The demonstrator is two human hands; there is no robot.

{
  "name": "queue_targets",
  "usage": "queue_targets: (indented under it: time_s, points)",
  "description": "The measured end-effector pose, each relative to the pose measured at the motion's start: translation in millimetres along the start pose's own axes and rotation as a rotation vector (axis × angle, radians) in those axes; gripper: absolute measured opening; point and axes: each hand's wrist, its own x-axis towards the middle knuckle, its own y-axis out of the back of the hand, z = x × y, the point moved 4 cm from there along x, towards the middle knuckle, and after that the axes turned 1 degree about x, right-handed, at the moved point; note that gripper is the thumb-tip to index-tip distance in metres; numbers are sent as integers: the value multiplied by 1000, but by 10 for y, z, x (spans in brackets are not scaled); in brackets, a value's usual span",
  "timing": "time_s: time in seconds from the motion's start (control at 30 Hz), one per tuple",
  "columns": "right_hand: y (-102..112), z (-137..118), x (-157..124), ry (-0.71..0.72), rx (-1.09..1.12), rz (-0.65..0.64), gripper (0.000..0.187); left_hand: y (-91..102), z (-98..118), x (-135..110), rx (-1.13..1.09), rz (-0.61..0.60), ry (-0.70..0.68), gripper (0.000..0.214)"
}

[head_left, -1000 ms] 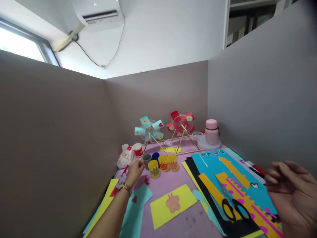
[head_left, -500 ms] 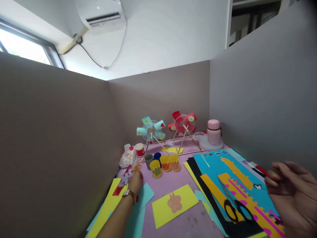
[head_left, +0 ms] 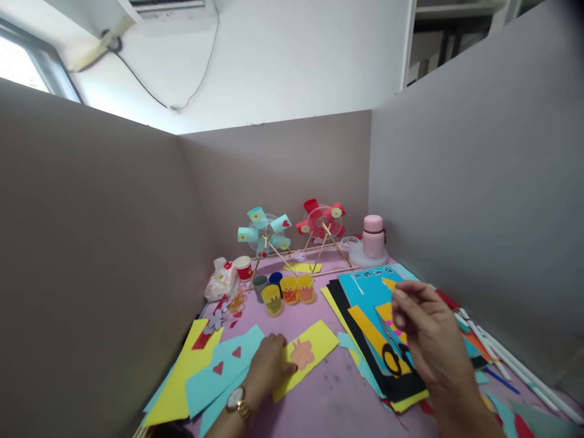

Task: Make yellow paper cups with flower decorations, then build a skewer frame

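Note:
My left hand, with a watch on its wrist, is closed at the left end of a yellow card, thumb on top. The card bears a pinkish-orange butterfly shape. Under and beside that hand lies light blue paper with two small red hearts. My right hand is raised over the right-hand paper stack, thumb and fingertips pinched together; what they hold, if anything, is too small to name. Below it, partly covered by the hand, are black-handled scissors on the blue, black and yellow sheets.
Behind stand a light blue paper wheel and a red one on stick frames. Several small paper cups stand mid-table. A pink flask is at back right, tissues at left, white tubes along the right.
My left hand has come from the cut-out flowers at the left to the yellow card. My right hand has moved left, over the stack. The camera view has shifted right.

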Motion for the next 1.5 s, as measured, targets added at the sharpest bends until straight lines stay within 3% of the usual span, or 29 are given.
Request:
queue_targets:
  time_s: [0.13,0.3,0.47,0.53,0.63,0.73,0.9,1.03,1.17,1.23,1.33,1.5]
  points:
    - [-137,321,-190,-95,-230,-177,20,20,-114,9,-76,3,42,14]
    - [-69,1081,-599,-409,-311,-320,25,30,-236,-48,-329,-25,61,34]
    - [1,1496,-981,-557,-299,-317,51,-44,-52,-339,-741,-178,24,53]
    - [-7,1533,-1037,-567,-276,-360,57,-105,100,-514,-880,-266,-9,58]
    - [28,1527,-1051,-544,-255,-392,53,-209,324,-774,-1047,-372,-30,58]
    - [129,1509,-1057,-526,-240,-359,50,-264,466,-951,-1301,-386,4,46]
    - [229,1504,-1104,-545,-145,-339,45,-373,511,-1037,-1600,-359,123,41]
    - [178,1489,-1176,-625,98,-404,36,-560,605,-1049,-1718,-436,71,45]
    - [169,1503,-1229,-702,128,-353,35,-731,745,-1078,-1776,-521,35,47]
    - [174,1529,-1237,-721,141,-319,38,-769,773,-1083,-1784,-489,54,45]
    - [169,1559,-1242,-727,187,-314,40,-760,734,-1074,-1702,-349,119,35]
    - [155,1526,-1250,-679,190,-313,36,-608,647,-1069,-1475,-113,122,34]
